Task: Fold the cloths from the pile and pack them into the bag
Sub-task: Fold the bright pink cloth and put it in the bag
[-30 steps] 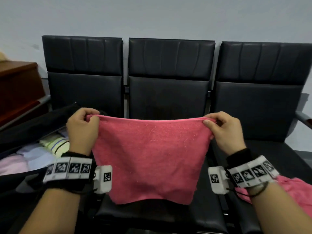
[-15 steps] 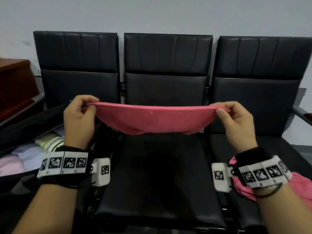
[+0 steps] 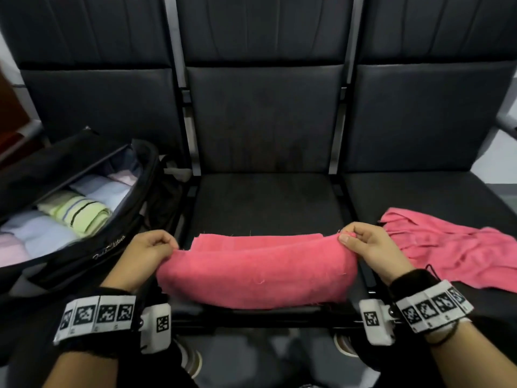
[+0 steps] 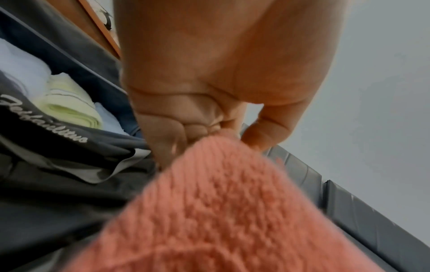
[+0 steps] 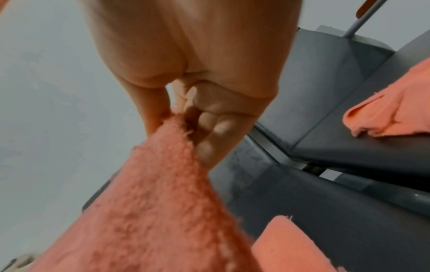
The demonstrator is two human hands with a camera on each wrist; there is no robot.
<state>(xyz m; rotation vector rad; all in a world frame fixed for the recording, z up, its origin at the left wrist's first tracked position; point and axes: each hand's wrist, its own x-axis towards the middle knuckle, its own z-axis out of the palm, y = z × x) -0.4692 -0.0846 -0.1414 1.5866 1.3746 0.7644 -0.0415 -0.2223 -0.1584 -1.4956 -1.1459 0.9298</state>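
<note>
A pink cloth [image 3: 257, 271] lies doubled over at the front of the middle black seat [image 3: 265, 203]. My left hand [image 3: 148, 250] pinches its left corner [image 4: 223, 145] and my right hand [image 3: 369, 245] pinches its right corner [image 5: 172, 121], both holding the top layer just above the lower one. An open black bag [image 3: 92, 247] sits on the left seat, with folded pale blue, pink and green-striped cloths [image 3: 75, 210] inside. A second pink cloth [image 3: 453, 247] lies loose on the right seat.
Three black chair backs [image 3: 263, 113] stand behind the seats. A brown wooden piece [image 3: 11, 107] shows at the far left. A metal armrest [image 3: 506, 124] juts out at the right edge. My shoes [image 3: 193, 359] show below the seat front.
Both hands have come down from chest height to the middle seat. The pink cloth, hanging spread out before, now lies folded in half on the seat with its top edge still held.
</note>
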